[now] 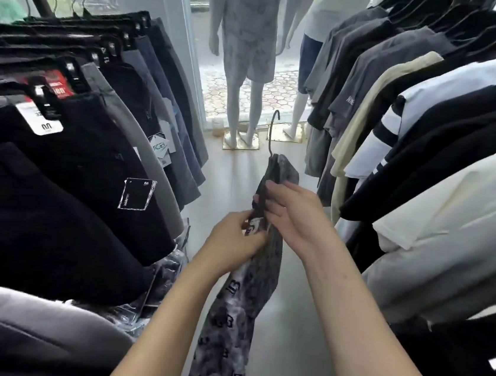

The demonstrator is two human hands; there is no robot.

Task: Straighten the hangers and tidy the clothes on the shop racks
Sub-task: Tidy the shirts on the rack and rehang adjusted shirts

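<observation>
A grey patterned garment point(236, 316) on a dark hanger point(273, 135) hangs in the aisle between two racks, seen edge-on, its hook pointing up. My left hand point(234, 239) grips the garment's fabric from the left, just below the hanger. My right hand point(292, 211) pinches the hanger's edge and the cloth with curled fingers from the right. The lower part of the garment drops between my forearms.
A rack of dark shorts and trousers point(91, 145) on clip hangers with tags fills the left. T-shirts point(431, 140) in black, grey, cream and white hang on the right. Two mannequins point(248, 64) stand at the glass front ahead. Plastic-wrapped goods point(161, 289) lie low on the left.
</observation>
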